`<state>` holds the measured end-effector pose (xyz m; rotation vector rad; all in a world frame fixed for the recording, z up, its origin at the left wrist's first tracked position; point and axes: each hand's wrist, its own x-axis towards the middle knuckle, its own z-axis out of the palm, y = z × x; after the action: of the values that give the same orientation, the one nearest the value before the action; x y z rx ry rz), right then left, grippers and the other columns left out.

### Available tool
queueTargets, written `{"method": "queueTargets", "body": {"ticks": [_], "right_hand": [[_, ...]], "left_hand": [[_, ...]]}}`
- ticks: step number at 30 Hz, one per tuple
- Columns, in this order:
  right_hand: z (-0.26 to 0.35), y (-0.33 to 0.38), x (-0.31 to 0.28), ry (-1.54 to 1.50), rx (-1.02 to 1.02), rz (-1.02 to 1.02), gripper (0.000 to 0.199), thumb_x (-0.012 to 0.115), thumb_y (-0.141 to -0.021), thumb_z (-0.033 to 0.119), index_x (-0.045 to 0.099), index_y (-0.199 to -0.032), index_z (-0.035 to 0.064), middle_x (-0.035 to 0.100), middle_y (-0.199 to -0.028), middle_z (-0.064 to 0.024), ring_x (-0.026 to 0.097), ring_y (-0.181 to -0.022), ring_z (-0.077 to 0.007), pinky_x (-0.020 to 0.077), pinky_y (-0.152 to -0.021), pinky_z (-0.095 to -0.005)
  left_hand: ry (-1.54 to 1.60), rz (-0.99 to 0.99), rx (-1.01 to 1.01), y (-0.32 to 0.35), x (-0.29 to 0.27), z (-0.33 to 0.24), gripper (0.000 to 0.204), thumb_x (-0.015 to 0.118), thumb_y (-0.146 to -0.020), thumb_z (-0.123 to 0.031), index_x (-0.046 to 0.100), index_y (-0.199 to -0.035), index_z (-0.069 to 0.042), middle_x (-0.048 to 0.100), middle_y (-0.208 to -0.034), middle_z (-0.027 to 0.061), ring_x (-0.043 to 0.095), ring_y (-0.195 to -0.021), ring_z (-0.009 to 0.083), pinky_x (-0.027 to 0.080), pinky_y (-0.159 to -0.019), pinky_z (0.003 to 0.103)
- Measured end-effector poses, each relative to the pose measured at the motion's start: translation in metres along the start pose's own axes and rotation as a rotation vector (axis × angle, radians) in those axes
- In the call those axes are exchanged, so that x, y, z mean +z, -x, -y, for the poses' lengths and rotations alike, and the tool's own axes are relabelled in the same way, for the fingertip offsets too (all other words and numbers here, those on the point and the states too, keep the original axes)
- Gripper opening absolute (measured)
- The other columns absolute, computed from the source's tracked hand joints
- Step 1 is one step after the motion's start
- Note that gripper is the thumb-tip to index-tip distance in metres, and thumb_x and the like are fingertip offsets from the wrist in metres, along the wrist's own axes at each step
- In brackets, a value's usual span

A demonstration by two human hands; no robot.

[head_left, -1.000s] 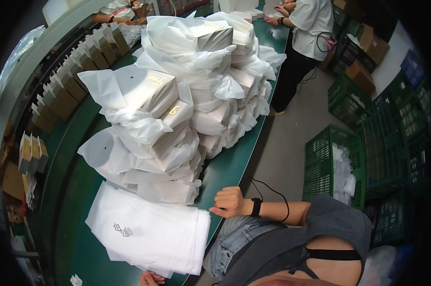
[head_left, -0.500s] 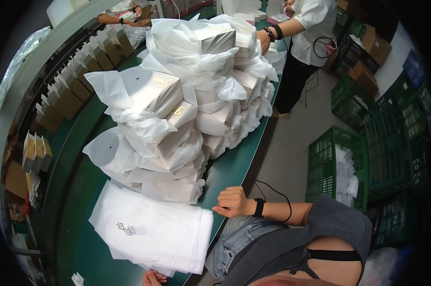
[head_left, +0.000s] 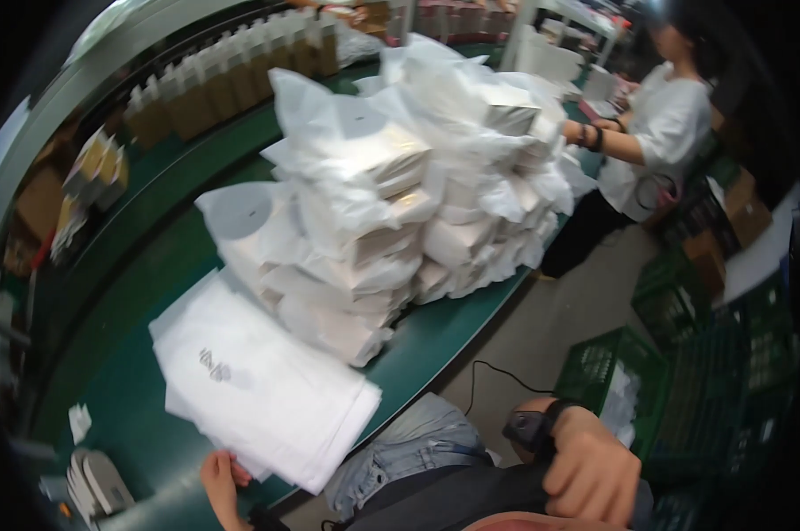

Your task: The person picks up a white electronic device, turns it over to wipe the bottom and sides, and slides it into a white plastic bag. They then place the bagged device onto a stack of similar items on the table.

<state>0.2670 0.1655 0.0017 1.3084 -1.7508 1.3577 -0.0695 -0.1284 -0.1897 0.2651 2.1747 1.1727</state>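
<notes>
- Right hand has moved from the table's near edge to before the torso.
- Right fingers curled in; palm hidden, contents cannot be told.
- Left hand at the bags' near edge, fingers slightly bent; grip cannot be told.
- Bags lie flat along table's near edge, just beside bagged boxes.

A packing workshop, by the look of it: beyond the left grip, a long green desk carries flat white bags and, farther off, piled bagged boxes. Plastic crates stand past the right grip; farther still, a co-worker stands at the desk.
</notes>
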Motion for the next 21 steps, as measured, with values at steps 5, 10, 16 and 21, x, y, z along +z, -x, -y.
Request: {"method": "queueTargets", "body": {"ticks": [5, 10, 16, 21], "right_hand": [[0.001, 0.015, 0.016, 0.174, -0.259, -0.075, 0.020, 0.045, -0.091, 0.016, 0.061, -0.084, 0.0057, 0.052, -0.064, -0.0073, 0.051, -0.056, -0.0171, 0.0318, -0.044, -0.0276], [0.002, 0.000, 0.003, 0.214, -0.229, 0.004, 0.027, 0.037, -0.096, 0.026, 0.050, -0.074, 0.0166, 0.045, -0.060, 0.0011, 0.042, -0.045, -0.0083, 0.0295, -0.039, -0.0226], [0.013, 0.005, 0.004, 0.286, -0.179, -0.034, 0.023, 0.036, -0.091, 0.025, 0.053, -0.076, 0.0214, 0.050, -0.064, 0.0027, 0.050, -0.051, -0.0099, 0.0362, -0.047, -0.0239], [0.003, 0.025, 0.004, -0.141, -0.091, 0.143, 0.016, 0.047, -0.090, 0.016, 0.058, -0.082, 0.0070, 0.051, -0.063, -0.0072, 0.053, -0.054, -0.0177, 0.0378, -0.044, -0.0298]], "left_hand": [[0.122, -0.064, 0.063, 0.002, 0.009, 0.014, 0.028, 0.045, -0.096, -0.022, 0.053, -0.083, 0.001, 0.055, -0.058, 0.0064, 0.054, -0.045, 0.0132, 0.042, -0.041, 0.022], [0.125, -0.062, 0.077, 0.007, 0.009, 0.014, 0.028, 0.045, -0.096, -0.022, 0.053, -0.082, 0.000, 0.054, -0.056, 0.0058, 0.053, -0.044, 0.0128, 0.042, -0.041, 0.022], [0.083, -0.048, 0.066, 0.000, 0.010, 0.009, 0.027, 0.046, -0.096, -0.022, 0.052, -0.081, 0.000, 0.053, -0.055, 0.0060, 0.053, -0.043, 0.0127, 0.042, -0.040, 0.022], [0.007, -0.044, 0.089, -0.005, 0.005, 0.015, 0.029, 0.046, -0.096, -0.024, 0.054, -0.081, 0.000, 0.054, -0.055, 0.0053, 0.053, -0.042, 0.0123, 0.041, -0.038, 0.021]]}}
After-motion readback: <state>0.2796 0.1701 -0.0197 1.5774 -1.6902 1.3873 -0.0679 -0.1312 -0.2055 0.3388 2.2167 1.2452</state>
